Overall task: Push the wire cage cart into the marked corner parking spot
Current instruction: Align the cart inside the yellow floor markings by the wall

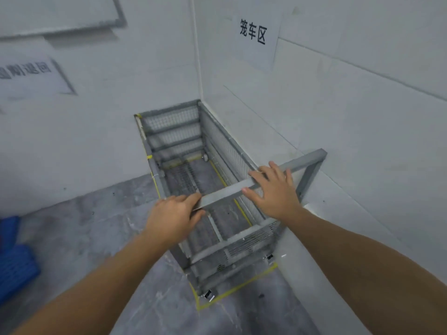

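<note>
While the wire cage cart sits deep in the corner where two white walls meet, both hands are on its grey top bar. The left hand is at the near end of the bar, with its fingers curled around it. The right hand lies flat on the bar farther along, with its fingers spread apart and not gripping. Yellow tape on the grey floor runs just outside the cart's near end and along its sides, so the cart looks to be inside the marked spot. A paper sign with black writing hangs on the wall above the cart. Blue plastic crates sit on the floor, well apart from the cart.
</note>
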A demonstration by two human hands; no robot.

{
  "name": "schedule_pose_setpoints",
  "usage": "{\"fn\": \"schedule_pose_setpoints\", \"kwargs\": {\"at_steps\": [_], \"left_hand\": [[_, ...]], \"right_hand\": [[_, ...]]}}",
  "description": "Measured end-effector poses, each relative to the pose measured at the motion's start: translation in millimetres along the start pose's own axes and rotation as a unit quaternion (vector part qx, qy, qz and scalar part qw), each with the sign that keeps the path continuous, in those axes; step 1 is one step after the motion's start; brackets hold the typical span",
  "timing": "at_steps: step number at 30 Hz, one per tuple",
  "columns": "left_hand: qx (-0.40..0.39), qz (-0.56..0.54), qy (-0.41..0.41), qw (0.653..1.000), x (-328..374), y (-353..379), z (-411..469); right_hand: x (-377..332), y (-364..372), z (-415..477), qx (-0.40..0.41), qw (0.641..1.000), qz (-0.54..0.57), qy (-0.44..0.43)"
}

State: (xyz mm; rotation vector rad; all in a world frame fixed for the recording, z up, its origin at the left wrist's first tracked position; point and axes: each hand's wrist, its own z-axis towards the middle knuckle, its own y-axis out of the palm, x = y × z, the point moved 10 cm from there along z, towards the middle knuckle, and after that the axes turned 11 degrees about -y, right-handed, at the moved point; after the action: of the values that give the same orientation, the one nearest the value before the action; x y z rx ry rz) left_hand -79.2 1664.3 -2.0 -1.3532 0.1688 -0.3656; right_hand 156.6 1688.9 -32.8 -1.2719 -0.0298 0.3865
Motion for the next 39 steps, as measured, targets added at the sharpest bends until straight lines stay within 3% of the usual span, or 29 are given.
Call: {"fn": "schedule_pose_setpoints", "kwargs": {"at_steps": [6,11,15,24,27,34,37,39], "left_hand": [[-0.072,0.008,-0.081,0.994,14.0,21.9,16.2],[-0.042,0.036,-0.133,0.99,9.6,19.1,16.2],[0.012,0.088,-0.129,0.988,13.4,15.3,14.5],[0.055,0.127,-0.086,0.987,15.8,21.5,25.5],[0.029,0.128,-0.11,0.985,15.8,22.4,26.5],[-0.131,0.141,-0.222,0.956,4.7,30.8,22.3],[-0.146,0.163,-0.247,0.944,10.8,23.6,16.4],[-0.133,0.147,-0.256,0.946,16.5,16.1,11.7]], "right_hand": [[19.9,-9.3,12.0,-0.017,0.994,-0.016,-0.111],[39.8,-13.5,34.1,-0.056,0.986,-0.049,-0.15],[33.7,-17.0,34.8,0.0,0.976,-0.082,-0.2],[36.4,-15.6,38.6,0.099,0.954,-0.109,-0.26],[38.0,-13.6,40.4,0.057,0.963,-0.102,-0.244],[39.0,-9.2,42.1,-0.108,0.975,-0.1,-0.165],[38.9,-10.8,36.1,-0.17,0.975,-0.087,-0.115],[32.5,-20.1,30.9,-0.153,0.979,-0.072,-0.111]]}}
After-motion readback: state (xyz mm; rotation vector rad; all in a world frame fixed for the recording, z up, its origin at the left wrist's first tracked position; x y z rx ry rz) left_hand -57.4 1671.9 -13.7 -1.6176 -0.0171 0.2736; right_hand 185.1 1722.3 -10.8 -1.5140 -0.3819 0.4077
